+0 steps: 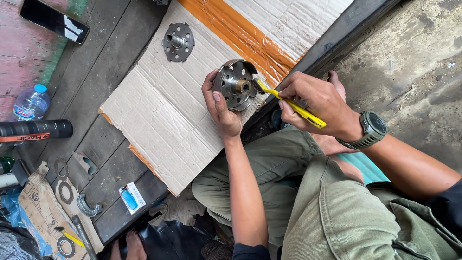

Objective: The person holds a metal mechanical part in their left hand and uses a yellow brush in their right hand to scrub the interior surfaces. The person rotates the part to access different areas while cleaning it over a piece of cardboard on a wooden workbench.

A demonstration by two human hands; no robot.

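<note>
Hub (pixel 236 85), a round grey metal part with holes and a brass-coloured centre boss, sat tilted over the cardboard (pixel 159 110), held up on edge rather than lying flat. Left hand (pixel 219 106) gripped it from its 7 o'clock side, thumb across the face, fingers curled behind the rim and clamped on it. Right hand (pixel 315 103) came in from 3 o'clock, fingers pinched shut around a yellow brush (pixel 293 107); brush head touched the hub's rim at about 3 o'clock. Grey watch (pixel 371 130) on the right wrist. Second disc (pixel 178 42) lay flat on the cardboard at 11 o'clock from the hub, well apart. Far off at 9 o'clock: water bottle (pixel 31 102), black can (pixel 36 130) on its side. Phone (pixel 54 20) at 10 o'clock. Rings (pixel 66 192) and a curved shoe (pixel 89 207) lay at 8 o'clock on the boards.
</note>
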